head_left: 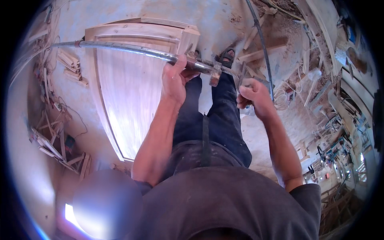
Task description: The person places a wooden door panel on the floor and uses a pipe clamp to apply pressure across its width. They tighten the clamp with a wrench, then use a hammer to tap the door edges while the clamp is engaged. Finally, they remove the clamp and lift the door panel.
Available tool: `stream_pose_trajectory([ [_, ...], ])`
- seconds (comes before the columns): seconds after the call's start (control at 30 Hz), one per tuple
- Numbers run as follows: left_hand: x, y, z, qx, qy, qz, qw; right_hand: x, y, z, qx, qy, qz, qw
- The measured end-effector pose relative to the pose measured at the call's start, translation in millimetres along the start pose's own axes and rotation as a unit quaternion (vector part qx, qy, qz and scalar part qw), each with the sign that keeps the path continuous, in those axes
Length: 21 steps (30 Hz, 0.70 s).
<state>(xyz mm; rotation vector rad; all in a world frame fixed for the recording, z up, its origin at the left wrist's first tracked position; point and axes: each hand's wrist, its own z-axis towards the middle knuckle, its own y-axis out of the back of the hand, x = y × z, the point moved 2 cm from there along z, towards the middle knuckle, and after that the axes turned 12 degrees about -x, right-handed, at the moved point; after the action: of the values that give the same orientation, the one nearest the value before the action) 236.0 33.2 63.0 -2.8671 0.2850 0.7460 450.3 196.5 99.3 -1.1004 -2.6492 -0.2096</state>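
Observation:
A long metal pipe clamp (128, 49) runs from the far left to in front of me, across the top of a pale wooden door panel (128, 92). My left hand (174, 83) is closed around the pipe near its screw end, thumb on top. To the right of that grip sit the clamp's jaw (215, 76) and its threaded screw (231, 72). At the screw's right end, my right hand (258, 98) has its fingers curled at the clamp's handle (242, 75). The fingertips are partly hidden. The panel has a raised frame and lies left of my legs.
A small stack of wood strips (72, 68) lies left of the panel. A dark hose or cable (262, 44) crosses the floor ahead on the right. Loose boards (262, 53) and sawdust spread beyond it. Tools and scrap wood (340, 148) crowd the right side.

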Motion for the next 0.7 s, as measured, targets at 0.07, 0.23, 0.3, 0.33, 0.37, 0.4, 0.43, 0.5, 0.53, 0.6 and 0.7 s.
stream_pose_trajectory([
  [0.07,1,-2,-3,0.011,-0.012,-0.028,0.999,4,8,16,0.083,-0.028,0.106,0.99],
  [0.23,5,-1,-3,-0.033,-0.026,-0.016,0.999,57,5,26,-0.099,0.437,-0.138,0.883],
  [0.3,9,2,0,-0.018,-0.037,-0.01,0.999,72,-26,12,-0.048,0.553,-0.333,0.763],
  [0.33,7,1,2,-0.008,-0.049,-0.007,0.999,76,-45,9,-0.021,0.601,-0.421,0.679],
  [0.37,8,0,4,-0.001,-0.041,-0.016,0.999,74,-63,13,-0.036,0.515,-0.468,0.717],
  [0.4,7,1,3,0.002,-0.035,-0.025,0.999,73,-84,15,-0.047,0.424,-0.509,0.748],
  [0.43,6,1,2,0.007,-0.028,-0.034,0.999,68,-94,17,-0.058,0.328,-0.544,0.77],
  [0.5,8,-7,-3,-0.042,0.008,-0.059,0.997,54,-93,15,-0.11,0.391,-0.508,0.76],
  [0.53,11,-12,-6,-0.068,0.028,-0.071,0.995,48,-93,13,-0.134,0.42,-0.488,0.753],
  [0.6,13,-21,0,-0.065,0.035,-0.169,0.983,42,-96,12,-0.167,0.464,-0.484,0.723],
  [0.7,13,-33,-13,-0.011,0.063,-0.224,0.972,37,-100,9,-0.182,0.476,-0.463,0.725],
])
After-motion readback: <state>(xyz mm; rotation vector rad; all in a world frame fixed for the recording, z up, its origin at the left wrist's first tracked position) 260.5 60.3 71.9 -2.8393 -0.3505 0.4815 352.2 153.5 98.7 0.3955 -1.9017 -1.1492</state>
